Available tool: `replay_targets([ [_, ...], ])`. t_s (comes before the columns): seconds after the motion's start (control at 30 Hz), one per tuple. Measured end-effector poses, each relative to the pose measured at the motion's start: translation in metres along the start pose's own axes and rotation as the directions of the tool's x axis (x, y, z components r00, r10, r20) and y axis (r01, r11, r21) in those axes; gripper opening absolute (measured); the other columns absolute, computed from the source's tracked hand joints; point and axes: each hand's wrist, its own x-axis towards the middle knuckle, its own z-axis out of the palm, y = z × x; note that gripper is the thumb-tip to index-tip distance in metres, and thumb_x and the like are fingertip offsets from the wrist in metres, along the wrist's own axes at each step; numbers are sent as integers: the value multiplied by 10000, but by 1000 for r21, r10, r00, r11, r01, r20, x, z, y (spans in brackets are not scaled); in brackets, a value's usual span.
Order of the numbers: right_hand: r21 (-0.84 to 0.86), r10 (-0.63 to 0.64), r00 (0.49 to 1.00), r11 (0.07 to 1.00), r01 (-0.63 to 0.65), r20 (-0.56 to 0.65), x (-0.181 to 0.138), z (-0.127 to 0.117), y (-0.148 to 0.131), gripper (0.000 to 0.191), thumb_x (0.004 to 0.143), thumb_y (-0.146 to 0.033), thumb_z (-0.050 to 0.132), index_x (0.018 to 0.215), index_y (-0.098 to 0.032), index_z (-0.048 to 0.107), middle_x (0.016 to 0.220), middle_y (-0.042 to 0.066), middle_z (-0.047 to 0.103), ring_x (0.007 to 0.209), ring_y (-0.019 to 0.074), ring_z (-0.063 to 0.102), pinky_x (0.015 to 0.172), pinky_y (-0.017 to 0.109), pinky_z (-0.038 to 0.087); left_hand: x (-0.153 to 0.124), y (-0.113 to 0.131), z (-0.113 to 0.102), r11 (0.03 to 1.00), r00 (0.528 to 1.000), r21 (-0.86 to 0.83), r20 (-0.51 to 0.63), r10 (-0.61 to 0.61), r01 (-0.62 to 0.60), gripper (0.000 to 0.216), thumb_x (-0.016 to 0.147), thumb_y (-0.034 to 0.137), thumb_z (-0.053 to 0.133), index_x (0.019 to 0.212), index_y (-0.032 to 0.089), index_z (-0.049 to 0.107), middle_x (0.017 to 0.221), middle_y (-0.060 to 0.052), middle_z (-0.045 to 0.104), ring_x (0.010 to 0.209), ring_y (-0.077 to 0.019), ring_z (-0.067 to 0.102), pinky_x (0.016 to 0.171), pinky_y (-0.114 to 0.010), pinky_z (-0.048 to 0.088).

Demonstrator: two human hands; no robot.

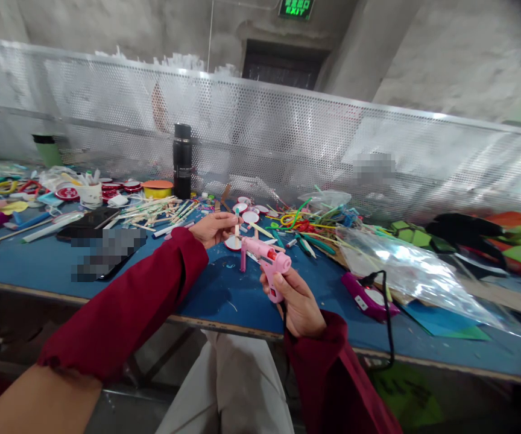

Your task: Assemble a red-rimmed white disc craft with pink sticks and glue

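A pink hot glue gun (pixel 267 256) is gripped in my right hand (pixel 299 301), its nozzle pointing left and its stand folded down. My left hand (pixel 215 228) pinches a small pale stick with a green tip (pixel 237 216), held upright just beyond the nozzle. Whether the nozzle touches the stick I cannot tell. Beneath the stick lies a round white disc with a red rim (pixel 233 243) on the blue table (pixel 215 289). More such discs (pixel 250 216) lie just behind my left hand.
Several green-tipped sticks (pixel 161 211) lie left of centre, before a black bottle (pixel 182 163). Pliers (pixel 306 245) lie right of the glue gun. A purple power strip (pixel 369 296) with a black cord sits near the front edge, beside clear plastic bags (pixel 414 271). Perforated metal panels back the table.
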Motion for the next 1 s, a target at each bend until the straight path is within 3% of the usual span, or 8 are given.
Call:
replay_targets([
  [0.83, -21, 4, 1000, 1000, -4, 16, 0, -2, 1, 355, 732, -464, 744, 951, -190, 692, 775, 35, 644, 625, 120, 503, 564, 260, 373, 0, 5, -6, 997, 999, -66, 24, 43, -41, 201, 712, 202, 785, 847, 82, 695, 733, -42, 616, 574, -49, 550, 421, -101, 376],
  [1.0, 35, -56, 994, 998, 52, 97, -1, -4, 0, 331, 757, -457, 712, 937, -180, 688, 855, 67, 658, 636, 133, 498, 571, 282, 370, 1, 6, -8, 995, 999, -83, 0, 48, -48, 170, 741, 200, 756, 856, 92, 691, 717, -39, 606, 580, -51, 551, 428, -94, 389],
])
